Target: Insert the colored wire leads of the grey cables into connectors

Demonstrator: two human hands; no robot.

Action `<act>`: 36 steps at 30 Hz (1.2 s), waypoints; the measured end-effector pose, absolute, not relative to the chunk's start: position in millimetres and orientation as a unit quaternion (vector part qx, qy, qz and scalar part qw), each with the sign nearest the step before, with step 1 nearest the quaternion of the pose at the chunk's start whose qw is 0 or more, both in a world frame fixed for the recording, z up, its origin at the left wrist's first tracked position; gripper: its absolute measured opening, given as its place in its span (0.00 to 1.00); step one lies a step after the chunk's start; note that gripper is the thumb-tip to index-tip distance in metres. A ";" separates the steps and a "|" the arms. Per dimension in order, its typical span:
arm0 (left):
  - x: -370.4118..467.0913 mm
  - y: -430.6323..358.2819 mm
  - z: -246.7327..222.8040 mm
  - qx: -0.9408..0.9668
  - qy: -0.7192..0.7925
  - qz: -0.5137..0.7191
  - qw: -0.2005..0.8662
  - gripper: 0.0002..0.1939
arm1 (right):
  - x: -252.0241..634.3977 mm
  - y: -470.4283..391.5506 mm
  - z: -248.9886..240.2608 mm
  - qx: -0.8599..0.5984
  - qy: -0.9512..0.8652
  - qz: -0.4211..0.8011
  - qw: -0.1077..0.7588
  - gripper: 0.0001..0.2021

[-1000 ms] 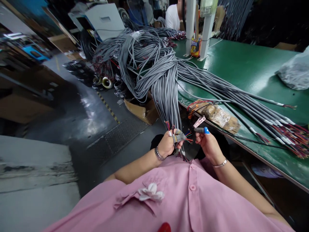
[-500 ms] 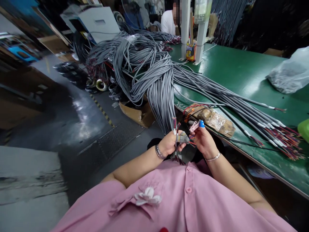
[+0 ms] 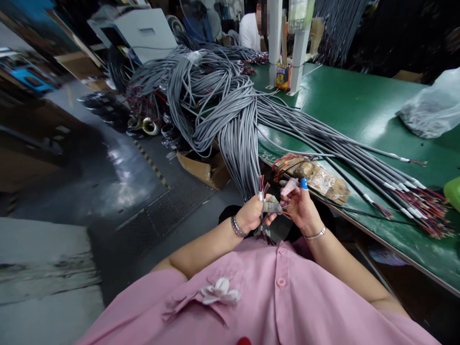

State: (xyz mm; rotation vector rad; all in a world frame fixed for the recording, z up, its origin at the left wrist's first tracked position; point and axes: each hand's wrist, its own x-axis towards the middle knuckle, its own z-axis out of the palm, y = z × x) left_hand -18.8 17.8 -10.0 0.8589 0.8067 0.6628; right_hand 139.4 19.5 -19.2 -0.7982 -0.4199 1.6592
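Head view: gripping a bunch of thin colored wires [image 3: 286, 210] in the left hand [image 3: 259, 212], closed, digits curled in, gray covers [image 3: 272, 206] on some tips. Fanned out of that grip, pointing toward the right hand [image 3: 304, 211]. Can see white-banded cable ends [image 3: 261, 188] poking up just above the left hand. Have the right hand partly open, just beside the wires, with a small pinkish tool [image 3: 288, 187] at its digits, outline blurred, and a blue wrap [image 3: 304, 184] on one digit. Cannot tell contact between right digits and wires. Working just off the near edge of the table [image 3: 345, 100]. Note gray cables [image 3: 237, 139] heaped toward the left end of the table and hanging over its near edge, down to the left hand. Note red-toned wire ends [image 3: 427, 211] on the table near its near edge, at right. Find a wooden block [image 3: 332, 184] at the near edge, just beyond the right hand. Logged farther back: yellow packet [image 3: 283, 76] against white posts [image 3: 298, 52].
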 end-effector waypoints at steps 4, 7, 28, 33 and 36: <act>-21.0 5.2 -6.4 0.400 0.381 0.341 0.761 0.15 | 142.8 18.9 -23.7 -0.332 -0.191 0.727 0.571 0.25; -19.6 -4.5 -4.7 0.392 0.394 0.388 0.735 0.16 | 143.0 17.0 -24.4 -0.344 -0.224 0.694 0.592 0.18; -9.6 4.1 -11.9 0.378 0.398 0.424 0.721 0.16 | 135.5 29.9 -34.8 -0.290 -0.174 0.688 0.642 0.20; -8.7 3.1 -13.7 0.386 0.407 0.419 0.714 0.17 | 134.1 29.4 -31.9 -0.295 -0.169 0.681 0.649 0.17; -8.2 2.3 -13.0 0.389 0.409 0.420 0.711 0.18 | 135.5 27.4 -31.3 -0.292 -0.176 0.694 0.634 0.19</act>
